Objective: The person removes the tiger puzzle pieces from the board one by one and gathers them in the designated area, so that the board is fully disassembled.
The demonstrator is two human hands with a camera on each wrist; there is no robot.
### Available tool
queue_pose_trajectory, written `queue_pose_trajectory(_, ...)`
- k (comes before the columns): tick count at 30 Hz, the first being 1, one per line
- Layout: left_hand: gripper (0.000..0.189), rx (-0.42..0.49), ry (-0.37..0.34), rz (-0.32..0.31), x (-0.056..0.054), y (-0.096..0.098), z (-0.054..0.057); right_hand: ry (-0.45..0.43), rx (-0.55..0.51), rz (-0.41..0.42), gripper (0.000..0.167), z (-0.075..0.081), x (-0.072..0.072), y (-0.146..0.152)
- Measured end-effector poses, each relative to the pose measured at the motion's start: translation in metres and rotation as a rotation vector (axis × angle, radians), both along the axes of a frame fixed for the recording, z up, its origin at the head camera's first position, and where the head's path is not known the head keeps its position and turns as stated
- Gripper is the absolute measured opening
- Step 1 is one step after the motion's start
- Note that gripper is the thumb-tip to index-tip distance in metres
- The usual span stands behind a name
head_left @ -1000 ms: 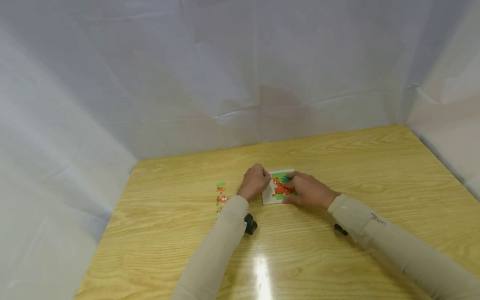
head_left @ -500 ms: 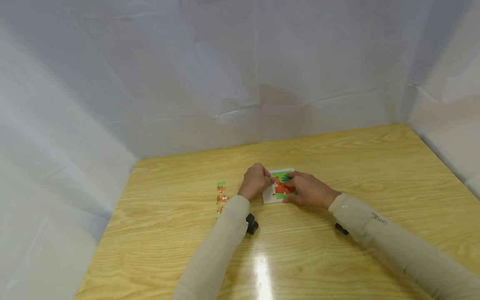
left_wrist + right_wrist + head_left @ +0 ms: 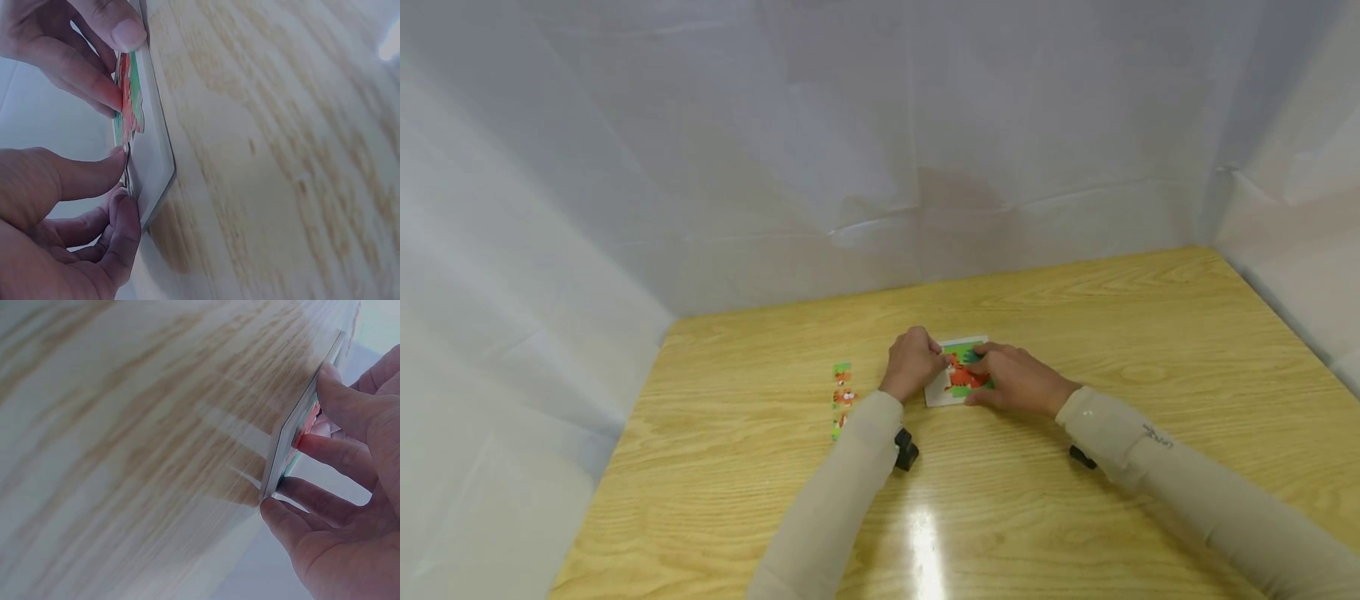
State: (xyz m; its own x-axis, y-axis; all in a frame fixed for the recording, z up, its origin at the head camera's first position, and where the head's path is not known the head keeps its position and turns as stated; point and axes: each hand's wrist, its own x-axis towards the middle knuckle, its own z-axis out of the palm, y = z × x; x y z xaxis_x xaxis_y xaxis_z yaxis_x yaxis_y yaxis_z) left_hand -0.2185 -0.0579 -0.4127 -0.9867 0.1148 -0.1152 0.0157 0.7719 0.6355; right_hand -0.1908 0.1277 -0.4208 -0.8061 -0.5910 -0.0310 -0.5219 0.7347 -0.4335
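A square white puzzle board lies on the table, with red tiger-picture pieces on green fitted in its right part. My left hand is over the board's bare left side. Its thumb and index finger pinch a thin puzzle piece, whose face is mostly hidden. My right hand holds the board from the right, thumb on the near edge. Some of its fingers touch the picture and the far-right rim.
Left of my left hand, small puzzle pieces lie in a column: a top piece, a middle piece and a lower one close to the left sleeve. Wooden tabletop surrounds them, with white sheeting behind.
My left hand has shifted slightly to the right, its fingertips now further over the board. The left forearm has uncovered more of the lowest loose piece. The right hand stays in place.
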Motion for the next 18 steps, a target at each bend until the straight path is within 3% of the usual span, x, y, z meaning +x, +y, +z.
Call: queue_pose_trajectory(18,0.014,0.007,-0.008,0.004,0.0001,-0.0003,-0.0008,-0.002,-0.001,0.022,0.055,-0.0012,-0.0008,-0.0008)
